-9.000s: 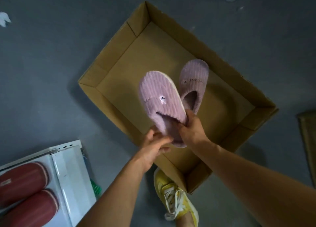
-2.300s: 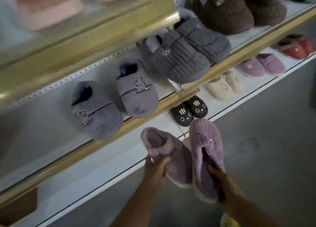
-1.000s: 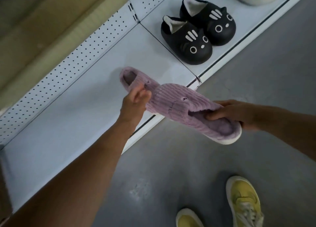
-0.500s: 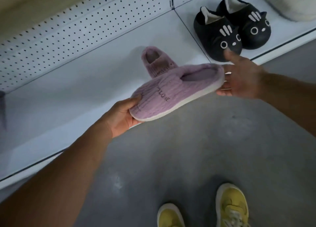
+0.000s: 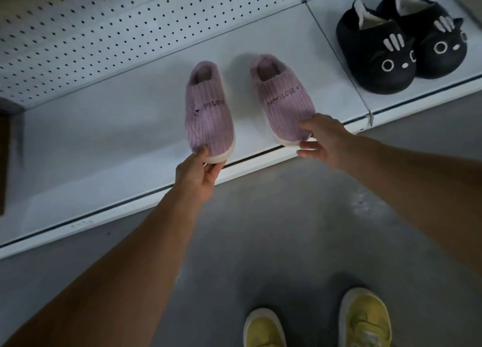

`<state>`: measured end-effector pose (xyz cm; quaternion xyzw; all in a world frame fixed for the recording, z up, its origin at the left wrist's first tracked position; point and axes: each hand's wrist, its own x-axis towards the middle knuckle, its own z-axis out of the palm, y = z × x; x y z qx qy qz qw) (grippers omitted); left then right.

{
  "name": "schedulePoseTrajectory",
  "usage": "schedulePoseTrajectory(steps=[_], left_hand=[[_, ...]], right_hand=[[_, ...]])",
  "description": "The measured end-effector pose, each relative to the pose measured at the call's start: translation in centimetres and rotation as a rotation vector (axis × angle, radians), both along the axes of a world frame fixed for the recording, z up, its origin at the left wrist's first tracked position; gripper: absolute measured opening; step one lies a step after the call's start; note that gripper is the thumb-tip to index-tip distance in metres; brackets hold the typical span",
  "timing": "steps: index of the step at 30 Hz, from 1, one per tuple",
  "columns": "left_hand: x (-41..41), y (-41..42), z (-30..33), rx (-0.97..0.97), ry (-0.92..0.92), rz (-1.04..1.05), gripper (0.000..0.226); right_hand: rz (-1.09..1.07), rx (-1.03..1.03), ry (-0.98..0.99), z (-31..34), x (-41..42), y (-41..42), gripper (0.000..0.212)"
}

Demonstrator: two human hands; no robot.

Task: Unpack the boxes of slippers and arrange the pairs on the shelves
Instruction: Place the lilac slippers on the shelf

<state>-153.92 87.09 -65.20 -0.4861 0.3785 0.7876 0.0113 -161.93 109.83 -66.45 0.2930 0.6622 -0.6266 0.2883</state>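
We are looking down at a white bottom shelf (image 5: 109,137) backed by a perforated white panel (image 5: 104,33), with a grey concrete floor (image 5: 260,229) in front of it. On the shelf stand two ribbed lilac slippers side by side, toes toward us and openings toward the panel, with a gap between them.

Our left hand (image 5: 197,171) pinches the toe of the left slipper (image 5: 207,109), thumb on the upper and fingers under the white sole at the shelf's front lip. Our right hand (image 5: 322,143) grips the toe of the right slipper (image 5: 283,98), thumb on top of the fabric and fingers curled below the sole edge. Both toes reach the front edge of the shelf; we cannot tell whether the soles lie fully flat. Dark stitched lettering runs across each upper.

To the right, beyond a seam in the shelf, a pair of black cat-face slippers (image 5: 399,41) sits touching each other, well apart from the lilac pair. At the far left edge a brown cardboard piece (image 5: 5,158) shows. Our yellow sneakers (image 5: 365,320) stand on the floor below.
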Motion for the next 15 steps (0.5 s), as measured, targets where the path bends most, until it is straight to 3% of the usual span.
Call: schedulePoseTrajectory(steps=[4, 10, 14, 15], left_hand=[[-2.4, 2.4, -0.4, 0.009, -0.048, -0.009, 0.026], [-3.2, 4.0, -1.1, -0.18, -0.24, -0.267, 0.048], [-1.7, 3.7, 1.0, -0.097, -0.261, -0.29, 0.006], [-1.2, 3.6, 1.7, -0.081, -0.248, -0.294, 0.007]], right_hand=[[0.01, 0.009, -0.021, -0.2, 0.2, -0.6, 0.036], [0.054, 0.086, -0.02, 0.4, 1.0, -1.0, 0.038], [0.013, 0.076, -0.051, 1.8, 2.2, -0.5, 0.037], [0.004, 0.068, -0.057, 2.4, 2.7, -0.4, 0.037]])
